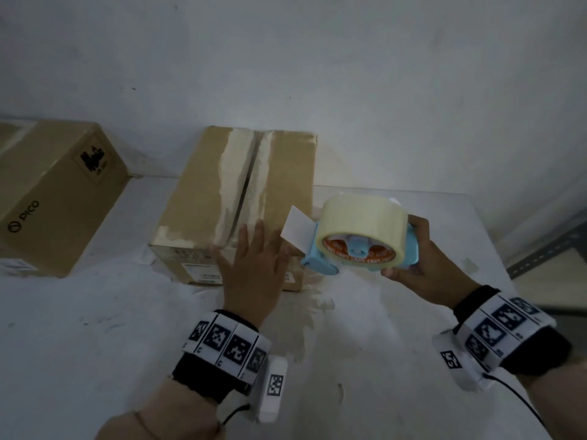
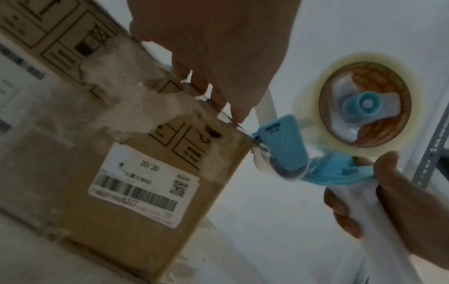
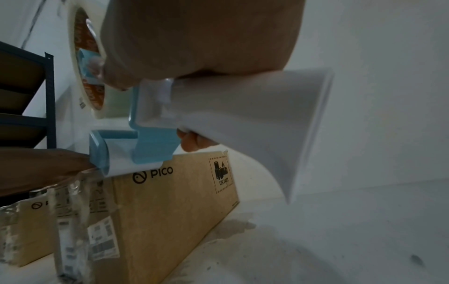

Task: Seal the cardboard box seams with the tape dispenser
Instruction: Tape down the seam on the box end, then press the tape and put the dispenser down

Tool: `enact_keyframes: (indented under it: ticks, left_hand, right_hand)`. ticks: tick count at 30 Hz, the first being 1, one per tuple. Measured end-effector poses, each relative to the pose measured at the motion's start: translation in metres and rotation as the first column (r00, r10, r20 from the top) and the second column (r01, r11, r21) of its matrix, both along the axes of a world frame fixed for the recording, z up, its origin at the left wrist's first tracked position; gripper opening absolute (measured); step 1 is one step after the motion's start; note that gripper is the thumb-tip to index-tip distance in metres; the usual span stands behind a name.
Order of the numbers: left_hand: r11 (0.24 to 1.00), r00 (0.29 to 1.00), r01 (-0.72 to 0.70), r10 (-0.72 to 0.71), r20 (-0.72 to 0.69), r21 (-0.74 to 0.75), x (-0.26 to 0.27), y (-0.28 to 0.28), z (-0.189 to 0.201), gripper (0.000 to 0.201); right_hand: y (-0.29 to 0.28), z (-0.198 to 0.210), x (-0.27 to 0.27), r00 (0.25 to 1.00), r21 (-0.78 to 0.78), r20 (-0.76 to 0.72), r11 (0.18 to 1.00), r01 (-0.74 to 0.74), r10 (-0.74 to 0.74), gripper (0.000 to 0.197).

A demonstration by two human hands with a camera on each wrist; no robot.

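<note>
Right hand (image 1: 422, 249) wraps the white handle of the pale blue plastic tape dispenser (image 1: 359, 246), its nose brought to the near right corner of the brown cardboard box (image 1: 241, 192).

Left hand (image 1: 251, 265) lies flat, fingers spread, on the box's near top edge, likely to steady it for the pull. The centre seam (image 1: 246, 185) gapes between old torn tape strips; bare white table (image 1: 95, 328) lies in front, a second PICO-printed carton (image 1: 54, 195) stands well left.

**Count of things on the table**

Two cardboard boxes are seen: one (image 1: 241, 198) at twelve o'clock, a second (image 1: 54, 192) at ten o'clock. One tape dispenser (image 1: 359, 246) is counted at two o'clock, loaded with one tape roll (image 1: 365, 214). Two hands are shown, a left hand (image 1: 251, 268) and a right hand (image 1: 425, 258).
</note>
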State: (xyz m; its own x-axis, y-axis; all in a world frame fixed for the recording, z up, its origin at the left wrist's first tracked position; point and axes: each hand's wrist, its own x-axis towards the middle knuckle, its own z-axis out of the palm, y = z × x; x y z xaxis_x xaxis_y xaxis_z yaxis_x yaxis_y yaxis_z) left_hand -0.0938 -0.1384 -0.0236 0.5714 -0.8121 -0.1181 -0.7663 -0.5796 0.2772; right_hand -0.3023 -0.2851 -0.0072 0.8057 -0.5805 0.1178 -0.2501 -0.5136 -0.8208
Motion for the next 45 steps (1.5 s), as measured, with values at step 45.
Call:
enact_keyframes:
  ticks: [45]
  left_hand:
    - [0.935,0.971,0.208,-0.162,0.177,-0.287,0.036,0.031,-0.006,0.042]
  right_hand:
    - [0.049,-0.121,-0.021,0.888,-0.611,-0.186,0.757,0.23,-0.42,0.089]
